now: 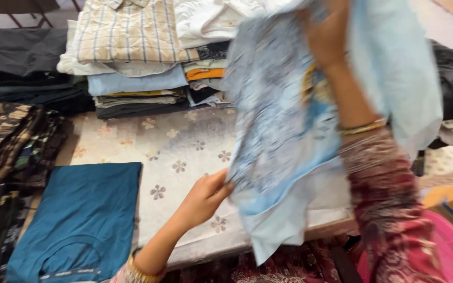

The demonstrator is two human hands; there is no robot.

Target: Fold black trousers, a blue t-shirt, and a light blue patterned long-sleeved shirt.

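Over the flowered table (184, 152) | right hand (327, 32) is gripping the pale blue shirt (284, 131) high so it is hanging open | left hand (203, 198) is pinching its lower edge | teal shirt (85, 215) is lying folded nearby.

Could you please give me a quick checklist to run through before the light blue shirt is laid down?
1. Right hand grips the shirt up high: ok.
2. Left hand pinches the shirt's lower edge: ok.
3. Shirt hangs flat, without bunching: not ok, it is crumpled and blurred.
4. Bare patch of floral tablecloth free beside the teal shirt: ok.
5. Folded stacks at the back stand apart from the hanging shirt: cannot tell, the shirt hides their right end.
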